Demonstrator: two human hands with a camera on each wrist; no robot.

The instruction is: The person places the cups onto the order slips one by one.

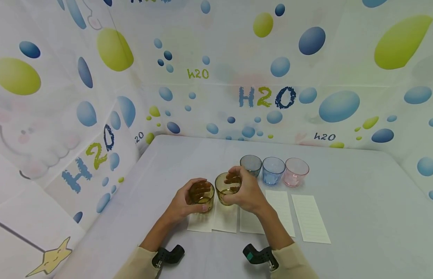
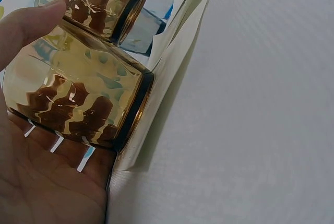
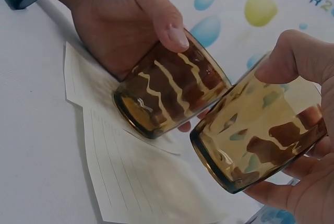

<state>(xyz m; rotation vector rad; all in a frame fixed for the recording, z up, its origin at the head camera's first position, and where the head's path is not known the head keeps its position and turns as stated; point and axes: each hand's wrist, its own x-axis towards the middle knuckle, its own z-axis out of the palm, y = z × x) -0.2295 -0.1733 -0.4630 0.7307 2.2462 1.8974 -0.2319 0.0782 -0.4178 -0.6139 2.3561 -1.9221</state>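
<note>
My left hand (image 1: pixel 179 205) grips an amber see-through glass (image 1: pixel 201 198), thumb on the near side and fingers round the far side. A second amber glass (image 1: pixel 226 190) is held by my right hand (image 1: pixel 252 193), just right of the first. Both glasses are above pale lined paper slips; whether either base touches paper is unclear. In the right wrist view the left glass (image 3: pixel 169 88) and right glass (image 3: pixel 255 135) stand side by side, their walls touching or nearly so. The left wrist view shows the left hand's palm (image 2: pixel 57 187) behind its glass (image 2: pixel 78 83).
Behind the right hand stand a grey glass (image 1: pixel 251 164), a blue glass (image 1: pixel 273 170) and a pink glass (image 1: pixel 296 172) in a row. Several lined paper slips lie side by side, the rightmost slip (image 1: pixel 311 219) apart from the others. A patterned cloth (image 1: pixel 216 116) hangs behind the white table (image 1: pixel 363 209).
</note>
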